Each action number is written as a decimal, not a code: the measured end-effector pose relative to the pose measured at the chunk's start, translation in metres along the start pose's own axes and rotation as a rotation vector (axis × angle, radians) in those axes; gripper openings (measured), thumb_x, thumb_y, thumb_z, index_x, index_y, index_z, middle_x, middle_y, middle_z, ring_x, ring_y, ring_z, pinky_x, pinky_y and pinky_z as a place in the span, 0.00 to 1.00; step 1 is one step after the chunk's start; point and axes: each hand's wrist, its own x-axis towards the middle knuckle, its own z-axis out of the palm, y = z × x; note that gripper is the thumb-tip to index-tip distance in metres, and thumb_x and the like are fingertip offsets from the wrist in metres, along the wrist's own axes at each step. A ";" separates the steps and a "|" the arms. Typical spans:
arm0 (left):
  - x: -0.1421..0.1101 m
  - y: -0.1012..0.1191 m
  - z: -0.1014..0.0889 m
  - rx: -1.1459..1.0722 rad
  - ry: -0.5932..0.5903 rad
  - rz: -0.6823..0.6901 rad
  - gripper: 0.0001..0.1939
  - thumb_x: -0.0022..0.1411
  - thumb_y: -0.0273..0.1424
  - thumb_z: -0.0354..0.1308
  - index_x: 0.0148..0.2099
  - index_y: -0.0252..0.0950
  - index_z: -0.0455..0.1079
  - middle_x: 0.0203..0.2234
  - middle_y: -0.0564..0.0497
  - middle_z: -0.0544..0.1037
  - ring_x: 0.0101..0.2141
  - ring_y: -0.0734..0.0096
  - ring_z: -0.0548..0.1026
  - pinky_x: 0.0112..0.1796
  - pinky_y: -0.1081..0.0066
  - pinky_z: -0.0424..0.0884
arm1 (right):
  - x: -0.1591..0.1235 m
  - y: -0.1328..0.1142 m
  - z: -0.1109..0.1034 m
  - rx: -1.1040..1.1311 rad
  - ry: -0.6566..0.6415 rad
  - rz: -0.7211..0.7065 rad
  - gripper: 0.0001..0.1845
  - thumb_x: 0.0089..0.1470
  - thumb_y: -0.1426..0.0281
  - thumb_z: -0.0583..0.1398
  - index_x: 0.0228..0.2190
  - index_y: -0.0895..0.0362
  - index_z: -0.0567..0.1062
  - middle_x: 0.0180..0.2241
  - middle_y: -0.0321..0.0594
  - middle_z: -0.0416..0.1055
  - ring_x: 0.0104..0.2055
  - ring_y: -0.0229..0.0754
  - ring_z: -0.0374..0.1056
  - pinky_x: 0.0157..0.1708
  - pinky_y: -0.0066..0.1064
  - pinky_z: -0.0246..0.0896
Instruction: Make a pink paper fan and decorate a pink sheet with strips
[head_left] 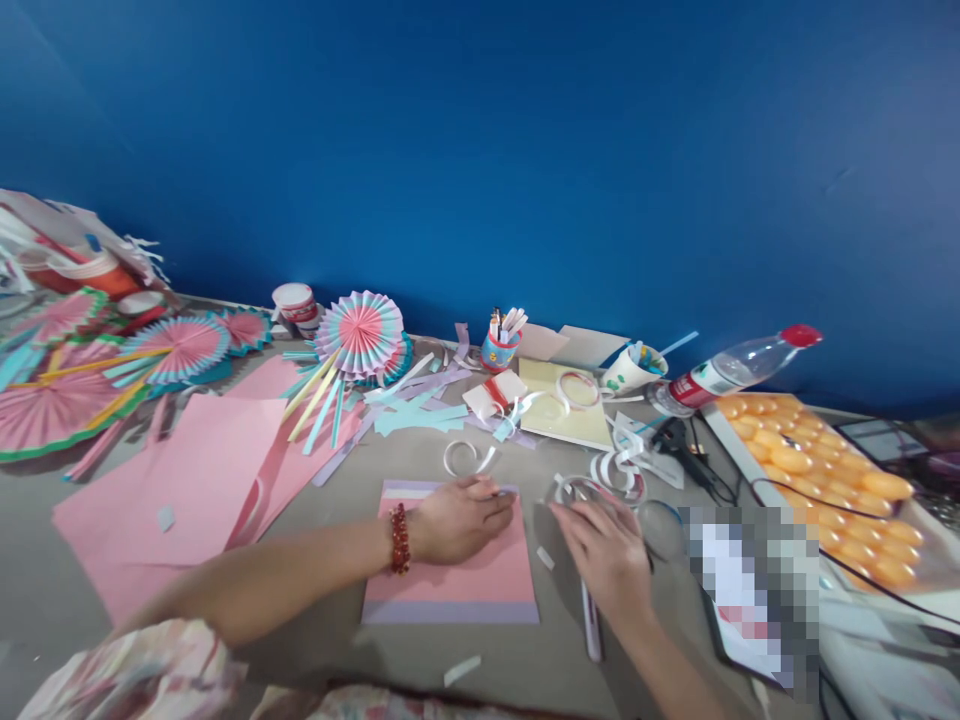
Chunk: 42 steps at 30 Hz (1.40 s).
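While the left hand (461, 522) lies flat, gripping nothing, on the purple-bordered pink paper sheet (465, 585) at lower centre, the right hand (609, 560) bends beside curled white strips (613, 463), hold indeterminable. Sheet judged light, flexible, easily creased; best taken by opposite edges.

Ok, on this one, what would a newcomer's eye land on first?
Probably the blue wall filling the upper half, then the bright pleated fans on the left of the table. At the front centre, the left hand rests on pink paper with purple edging. The red-capped bottle stands out at back right.
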 end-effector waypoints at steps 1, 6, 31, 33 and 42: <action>0.000 0.000 0.000 -0.002 0.004 0.008 0.19 0.68 0.28 0.48 0.59 0.31 0.64 0.59 0.41 0.68 0.56 0.60 0.66 0.58 0.59 0.60 | -0.004 0.005 -0.006 -0.014 0.019 0.024 0.14 0.63 0.71 0.55 0.37 0.51 0.81 0.30 0.37 0.75 0.35 0.40 0.72 0.54 0.40 0.57; -0.001 -0.003 -0.002 -0.002 -0.008 0.017 0.20 0.68 0.31 0.48 0.61 0.33 0.63 0.62 0.44 0.65 0.53 0.59 0.67 0.56 0.57 0.61 | -0.015 0.007 -0.029 0.062 0.006 0.109 0.14 0.64 0.67 0.54 0.41 0.51 0.80 0.34 0.40 0.76 0.38 0.42 0.72 0.47 0.37 0.64; 0.004 0.032 -0.096 -1.037 0.301 -0.542 0.03 0.60 0.27 0.58 0.33 0.34 0.71 0.29 0.52 0.76 0.32 0.71 0.74 0.37 0.73 0.68 | 0.017 -0.068 -0.048 0.658 0.008 0.082 0.14 0.60 0.77 0.54 0.41 0.53 0.77 0.30 0.38 0.70 0.30 0.36 0.69 0.29 0.23 0.65; -0.001 0.036 -0.096 -1.080 0.308 -0.552 0.03 0.58 0.25 0.58 0.31 0.34 0.70 0.27 0.52 0.76 0.31 0.72 0.73 0.36 0.73 0.68 | 0.014 -0.072 -0.050 0.662 -0.013 0.073 0.13 0.60 0.76 0.54 0.41 0.53 0.76 0.30 0.39 0.70 0.29 0.36 0.69 0.29 0.23 0.65; -0.039 0.057 -0.078 -1.136 0.446 -0.650 0.07 0.57 0.21 0.54 0.28 0.35 0.64 0.25 0.53 0.71 0.30 0.73 0.69 0.34 0.74 0.64 | -0.012 -0.102 -0.042 0.756 -0.261 0.143 0.21 0.63 0.72 0.51 0.55 0.49 0.69 0.36 0.40 0.74 0.34 0.38 0.72 0.34 0.23 0.67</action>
